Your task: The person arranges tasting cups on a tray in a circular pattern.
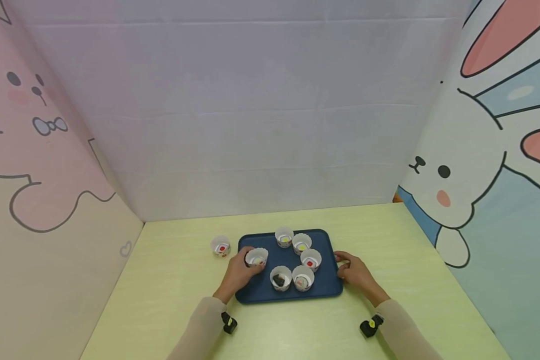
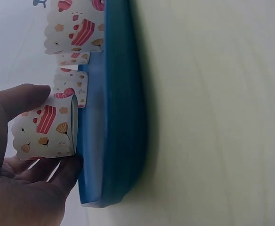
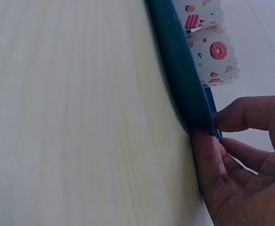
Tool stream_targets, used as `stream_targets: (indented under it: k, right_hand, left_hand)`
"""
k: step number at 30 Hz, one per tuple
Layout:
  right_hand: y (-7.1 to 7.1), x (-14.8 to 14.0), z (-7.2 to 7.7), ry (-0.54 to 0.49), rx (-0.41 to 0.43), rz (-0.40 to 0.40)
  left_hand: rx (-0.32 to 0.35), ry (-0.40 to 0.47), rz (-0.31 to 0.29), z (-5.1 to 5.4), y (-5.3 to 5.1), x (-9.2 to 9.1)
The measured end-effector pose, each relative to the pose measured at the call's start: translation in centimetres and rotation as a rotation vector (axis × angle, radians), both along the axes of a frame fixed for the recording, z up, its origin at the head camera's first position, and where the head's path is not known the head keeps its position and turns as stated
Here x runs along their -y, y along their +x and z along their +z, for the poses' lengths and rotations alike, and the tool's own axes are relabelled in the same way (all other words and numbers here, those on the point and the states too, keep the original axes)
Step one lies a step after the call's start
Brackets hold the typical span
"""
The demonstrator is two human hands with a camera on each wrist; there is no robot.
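My left hand [image 1: 237,275] holds a white scalloped paper baking cup [image 1: 257,256] at the left side of a blue tray [image 1: 274,250]. In the left wrist view the thumb and fingers are around this cup [image 2: 45,128], which has cake pictures on it. At the tray's right edge my right hand [image 1: 356,272] grips the rim; the right wrist view has the thumb above and a finger under the tray [image 3: 187,80]. Several more such cups stand on the tray, among them one with a dark piece [image 1: 278,280] inside and one with a red-marked piece [image 1: 310,263].
Another paper cup [image 1: 220,246] with a red-marked piece stands on the pale yellow table [image 1: 180,280], left of the tray. A white cloth wall [image 1: 270,115] closes the back, and printed panels rise on both sides.
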State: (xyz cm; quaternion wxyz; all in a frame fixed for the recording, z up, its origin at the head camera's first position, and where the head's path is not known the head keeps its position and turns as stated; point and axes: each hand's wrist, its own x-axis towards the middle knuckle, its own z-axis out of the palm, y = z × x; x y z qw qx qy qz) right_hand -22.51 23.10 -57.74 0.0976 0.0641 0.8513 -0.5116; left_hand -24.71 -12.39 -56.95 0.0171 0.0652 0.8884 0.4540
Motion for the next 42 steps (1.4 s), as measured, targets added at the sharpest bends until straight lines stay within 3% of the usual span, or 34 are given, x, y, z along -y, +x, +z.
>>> stream_targets:
  k: [20,29,42]
  right_hand:
    - [0.2,0.2,0.0,0.003,0.011,-0.003]
    - [0.2,0.0,0.1,0.002,0.001,0.005]
    - [0.0,-0.1,-0.1,-0.001,0.003,0.010]
  left_hand:
    - [-0.005,0.007,-0.065,-1.4,0.2,-0.1]
    - [-0.014,0.023,-0.082,-1.5,0.2,0.0]
    - [-0.009,0.052,-0.183,-1.2,0.5,-0.3]
